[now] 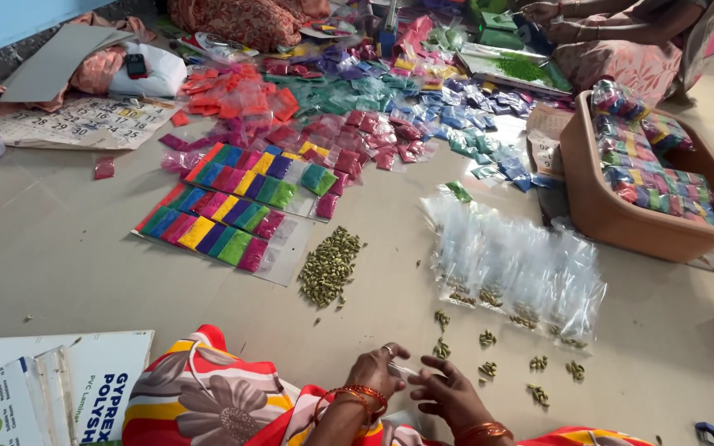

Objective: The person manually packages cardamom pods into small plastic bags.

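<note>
My left hand (378, 369) and my right hand (448, 392) meet low in the view, pinching a small clear plastic pouch (402, 372) between them. Small clusters of green cardamom pods (487, 338) lie on the floor just beyond my fingers. A larger heap of cardamom pods (330, 266) sits further out to the left. A row of clear pouches with pods in their bottoms (516, 268) lies to the right of that heap.
Sheets of many-coloured powder packets (221, 219) lie at left. Loose red, green, blue and purple packets (357, 103) cover the far floor. A brown plastic tub (613, 215) holds packed sets at right. Another person (621, 33) sits at the far right.
</note>
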